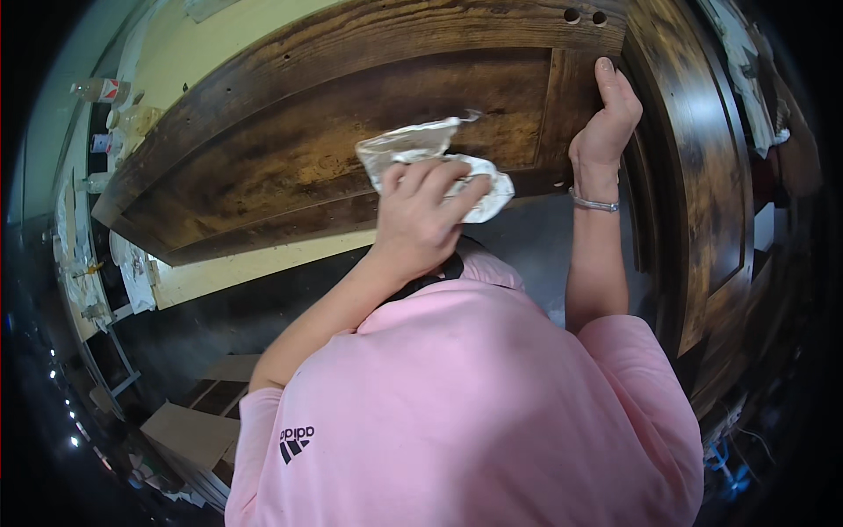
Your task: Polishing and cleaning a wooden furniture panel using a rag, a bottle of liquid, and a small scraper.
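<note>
My left hand [421, 206] presses a crumpled white cloth [408, 145] against the face of a dark brown, wood-grained panel [290, 132]. The fingers are bent over the cloth, which spreads out on both sides of them. At the panel's right end my right hand [608, 119] grips the edge, thumb pointing up; some of its fingers are partly hidden. A silver bracelet [595, 204] circles that wrist. Two round holes [586, 17] show near the panel's upper right corner.
Under the panel lies a pale yellow board [255, 260]. More brown wooden panels [702, 176] stand close on the right. A plastic bottle [98, 90] and other containers line the far left. Cardboard boxes [193, 430] sit low on the left.
</note>
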`<control>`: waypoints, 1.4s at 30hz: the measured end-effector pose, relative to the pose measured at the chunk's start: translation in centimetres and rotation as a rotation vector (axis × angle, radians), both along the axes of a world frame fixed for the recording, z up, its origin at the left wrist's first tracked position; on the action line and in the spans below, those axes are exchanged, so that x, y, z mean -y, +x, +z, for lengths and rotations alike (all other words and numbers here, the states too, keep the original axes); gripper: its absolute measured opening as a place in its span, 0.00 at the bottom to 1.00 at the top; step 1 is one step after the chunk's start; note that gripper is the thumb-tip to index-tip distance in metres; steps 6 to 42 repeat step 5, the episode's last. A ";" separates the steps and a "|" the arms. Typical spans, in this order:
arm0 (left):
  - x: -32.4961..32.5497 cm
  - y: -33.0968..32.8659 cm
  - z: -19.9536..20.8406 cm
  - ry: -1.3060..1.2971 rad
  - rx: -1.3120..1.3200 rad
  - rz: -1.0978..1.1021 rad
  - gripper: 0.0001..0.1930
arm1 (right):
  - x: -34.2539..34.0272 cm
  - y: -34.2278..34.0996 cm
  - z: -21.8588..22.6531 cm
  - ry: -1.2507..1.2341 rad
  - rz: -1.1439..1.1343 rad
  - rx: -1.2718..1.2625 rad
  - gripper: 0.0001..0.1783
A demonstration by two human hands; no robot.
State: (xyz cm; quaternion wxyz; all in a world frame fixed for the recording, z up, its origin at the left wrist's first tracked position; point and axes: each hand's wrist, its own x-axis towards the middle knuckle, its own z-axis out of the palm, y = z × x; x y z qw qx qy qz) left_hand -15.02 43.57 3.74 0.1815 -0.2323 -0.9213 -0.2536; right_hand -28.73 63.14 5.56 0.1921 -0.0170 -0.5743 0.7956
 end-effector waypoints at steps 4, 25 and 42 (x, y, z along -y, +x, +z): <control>-3.2 -2.5 1.2 -0.127 -0.018 -0.024 0.21 | 0.0 -0.1 0.6 -0.019 0.008 0.004 0.13; -3.7 -2.9 1.4 -0.188 -0.013 -0.078 0.20 | -0.2 -0.1 0.7 -0.019 0.002 0.004 0.13; -3.7 -2.9 1.4 -0.188 -0.013 -0.078 0.20 | -0.2 -0.1 0.7 -0.019 0.002 0.004 0.13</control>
